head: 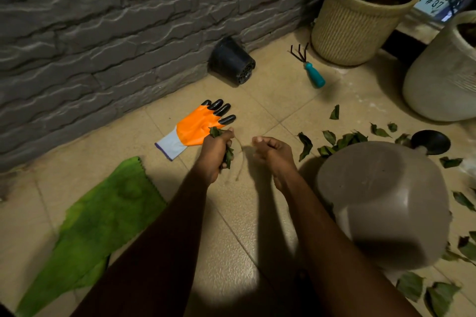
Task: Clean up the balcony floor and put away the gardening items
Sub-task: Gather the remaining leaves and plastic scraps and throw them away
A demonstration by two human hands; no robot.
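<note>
My left hand (215, 153) grips a bunch of green leaves (228, 154) and the end of a thin twine (240, 159) that hangs to the tile floor. My right hand (271, 153) hovers beside it with fingers curled, holding nothing I can see. An orange gardening glove (195, 127) with black fingertips lies flat just beyond my left hand. Several loose leaves (342, 140) are scattered on the floor to the right. A small hand rake (310, 67) with a teal handle lies near the wall. A black plastic nursery pot (233, 62) lies tipped on its side against the wall.
A grey overturned bucket (383, 201) sits at my right. A green cloth (100, 224) is spread at left. A woven beige planter (358, 18), a white pot (443, 72) and a black saucer (431, 141) stand at right. A grey stone wall (116, 20) closes the back.
</note>
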